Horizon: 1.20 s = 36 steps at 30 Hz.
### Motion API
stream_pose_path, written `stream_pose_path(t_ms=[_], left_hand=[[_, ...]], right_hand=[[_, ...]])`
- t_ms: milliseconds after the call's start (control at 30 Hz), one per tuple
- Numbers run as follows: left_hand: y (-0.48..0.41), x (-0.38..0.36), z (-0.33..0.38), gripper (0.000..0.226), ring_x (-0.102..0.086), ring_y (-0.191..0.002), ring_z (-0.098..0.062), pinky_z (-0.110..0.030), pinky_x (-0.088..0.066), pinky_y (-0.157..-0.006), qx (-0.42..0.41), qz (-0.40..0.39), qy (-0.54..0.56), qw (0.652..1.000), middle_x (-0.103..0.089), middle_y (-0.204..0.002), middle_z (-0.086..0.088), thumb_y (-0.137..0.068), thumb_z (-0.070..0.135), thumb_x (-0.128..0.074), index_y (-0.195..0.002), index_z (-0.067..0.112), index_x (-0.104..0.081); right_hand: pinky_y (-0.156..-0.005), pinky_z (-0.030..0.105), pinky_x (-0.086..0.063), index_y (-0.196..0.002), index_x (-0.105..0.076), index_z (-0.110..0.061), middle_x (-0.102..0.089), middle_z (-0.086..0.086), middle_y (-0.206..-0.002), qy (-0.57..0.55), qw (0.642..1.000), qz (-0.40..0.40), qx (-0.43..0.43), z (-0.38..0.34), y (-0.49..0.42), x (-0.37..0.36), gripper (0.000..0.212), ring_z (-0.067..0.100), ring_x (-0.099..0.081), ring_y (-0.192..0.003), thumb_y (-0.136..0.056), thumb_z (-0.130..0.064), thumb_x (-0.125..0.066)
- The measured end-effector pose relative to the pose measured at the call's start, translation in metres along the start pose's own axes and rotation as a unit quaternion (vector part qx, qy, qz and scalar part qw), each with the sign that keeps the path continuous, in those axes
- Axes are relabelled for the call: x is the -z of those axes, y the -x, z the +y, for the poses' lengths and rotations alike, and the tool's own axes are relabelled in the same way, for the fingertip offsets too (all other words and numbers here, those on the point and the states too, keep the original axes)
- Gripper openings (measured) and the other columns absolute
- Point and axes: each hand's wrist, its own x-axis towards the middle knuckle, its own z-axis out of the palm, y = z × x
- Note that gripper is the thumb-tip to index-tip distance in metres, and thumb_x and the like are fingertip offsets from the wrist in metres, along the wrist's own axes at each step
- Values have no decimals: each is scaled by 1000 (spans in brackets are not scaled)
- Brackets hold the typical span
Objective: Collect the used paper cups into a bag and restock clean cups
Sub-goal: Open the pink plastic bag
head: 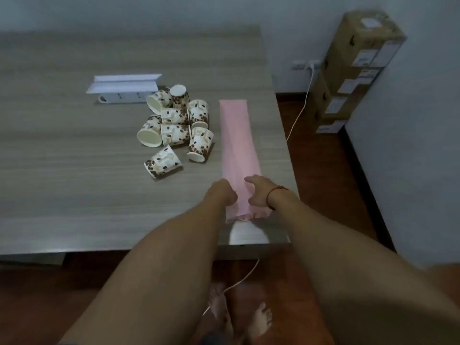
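A long pink plastic bag [235, 140] lies flat on the wooden table [74, 183], near its right edge. My left hand [224, 191] grips the bag's near end on its left side. My right hand [257, 192], with a red cord round the wrist, grips the same end on its right side. The bag's crumpled mouth shows just below both hands. Several paper cups [175, 128] printed with coffee beans lie tipped over in a pile to the left of the bag, apart from it.
A white power strip [124, 97] and a white angled strip [124, 82] lie behind the cups. Stacked cardboard boxes [353, 70] stand by the wall at the right. A white cable [298, 115] hangs off the table's right edge and runs over the floor by my bare feet.
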Motion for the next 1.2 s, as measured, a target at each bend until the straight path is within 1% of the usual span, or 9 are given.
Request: stream_pose_path(t_ms=[133,233,300,467,600,700,933,1067,1200], left_hand=[[-8,-10,-5,47,-54,-124,-33,-33,-46,-96,22,-20,-1,1000,-52,-137,-19,-94,25,-56,-132,0,-48],[-15,-15,-5,41,-57,-119,-34,-33,-48,-91,18,-37,2,999,-56,-131,-20,-94,21,-55,-127,-3,-52],[-18,-18,-3,37,-60,-115,-35,-34,-50,-86,17,-49,34,998,-59,-127,-21,-96,20,-52,-123,-6,-55],[-12,-19,14,41,-63,-111,-37,-39,-53,-90,33,-45,202,978,-63,-122,-27,-98,22,-48,-120,-11,-59],[6,-1,49,37,-61,-88,-28,-31,-52,-72,24,-71,377,923,-62,-104,-17,-94,19,-47,-118,-5,-60],[20,17,78,41,-60,-94,-30,-36,-52,-78,8,-144,454,879,-64,-110,-14,-86,36,-51,-115,8,-59],[35,28,128,43,-67,-94,-26,-30,-61,-63,-67,-162,439,881,-66,-119,-15,-84,3,-66,-126,8,-57],[36,17,144,21,-65,-85,-24,-26,-58,-60,-98,-143,434,884,-71,-107,-14,-86,3,-59,-101,12,-72],[40,6,148,36,-59,-77,-21,-31,-49,-67,-73,-189,432,879,-69,-97,-13,-87,19,-65,-120,5,-63]], right_hand=[[-113,39,-34,-154,-13,-20,-10,3,-161,20,996,-85,-33,6,-4,-14,96,30,-25,-144,-78,0,-68],[-118,33,-20,-155,-8,-16,4,5,-163,39,994,-95,-40,14,-13,-23,103,25,-11,-150,-78,-9,-75],[-118,31,-19,-154,-15,-14,-5,8,-163,-1,997,-63,-45,21,-19,-32,88,26,-16,-149,-85,-12,-69],[-96,34,-47,-129,-57,-9,-51,18,-136,-94,988,98,-70,28,-21,-34,36,31,-57,-113,-95,-15,-49],[-96,33,-45,-114,-66,-8,-59,22,-125,-161,963,183,-111,36,-9,-1,30,37,-58,-112,-87,-11,-55],[-100,34,-43,-121,-63,-5,-57,23,-128,-187,944,236,-132,44,11,34,33,37,-56,-117,-90,-11,-54],[-89,37,-51,-105,-70,-6,-68,21,-111,-232,908,318,-145,64,47,79,23,35,-63,-104,-87,-7,-56],[-88,36,-48,-106,-70,-2,-67,22,-112,-253,906,305,-150,73,55,82,24,33,-62,-104,-89,-6,-53],[-71,30,-36,-59,-54,-14,-54,15,-83,-282,889,318,-168,83,60,81,32,22,-48,-81,-90,-7,-50]])
